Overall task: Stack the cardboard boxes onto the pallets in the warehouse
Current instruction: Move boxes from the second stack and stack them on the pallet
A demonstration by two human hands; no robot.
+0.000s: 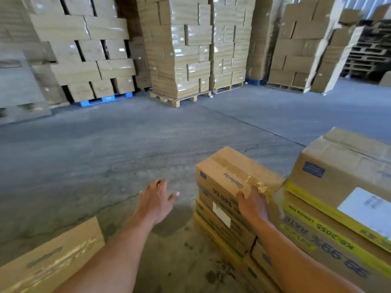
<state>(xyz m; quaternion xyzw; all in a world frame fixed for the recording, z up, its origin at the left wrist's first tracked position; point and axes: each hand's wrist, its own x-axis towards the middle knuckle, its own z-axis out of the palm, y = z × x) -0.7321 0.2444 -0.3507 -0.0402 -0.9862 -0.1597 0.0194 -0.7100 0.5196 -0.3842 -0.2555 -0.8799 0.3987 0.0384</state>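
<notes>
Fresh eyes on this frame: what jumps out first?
The right hand grips the near corner of the taped brown cardboard Glodway box topping a short stack, lower right. The left hand hangs open above the grey concrete floor. Tall shrink-wrapped brown box stacks on wooden pallets line the back.

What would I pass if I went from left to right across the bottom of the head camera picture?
Taped cardboard box → left hand, open above the floor → Glodway box, with the right hand gripping its near corner → big yellow-striped box.
</notes>
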